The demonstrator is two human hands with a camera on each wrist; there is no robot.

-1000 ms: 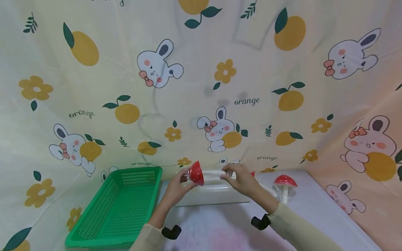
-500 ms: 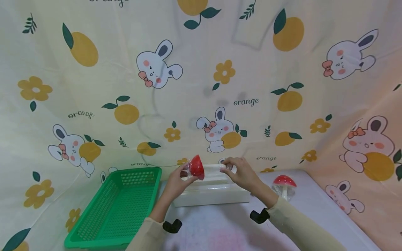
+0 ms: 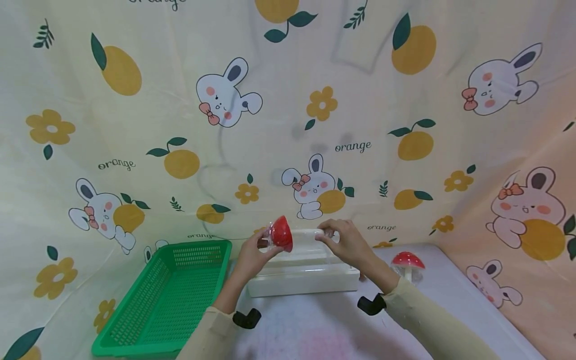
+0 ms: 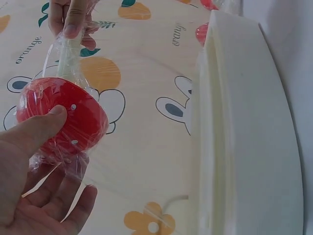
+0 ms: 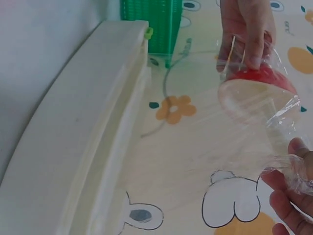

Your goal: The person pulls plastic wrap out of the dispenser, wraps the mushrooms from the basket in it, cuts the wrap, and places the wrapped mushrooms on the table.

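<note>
A toy mushroom (image 3: 281,235) with a white-dotted red cap and a pale stem lies sideways between my hands, wrapped in clear cling film (image 5: 288,115). My left hand (image 3: 253,256) grips the cap, its thumb (image 4: 41,127) pressed on the red top and its fingers behind. At the stem end, my right hand (image 3: 348,245) pinches the stem and bunched film. Just below stands a long white cling film dispenser (image 3: 303,284). In the right wrist view, a sheet of film appears stretched between the mushroom and the slotted dispenser (image 5: 58,132).
A green plastic basket (image 3: 168,345) stands on the left of the white table (image 3: 288,335). Another red-capped mushroom (image 3: 407,261), film-wrapped, stands upright at the right. Red pieces (image 4: 202,33) show past the dispenser's end. A printed cloth (image 3: 270,125) hangs behind.
Both hands have lifted the mushroom slightly, away from the dispenser, so more of the dispenser's top shows. The hold on cap and stem is the same.
</note>
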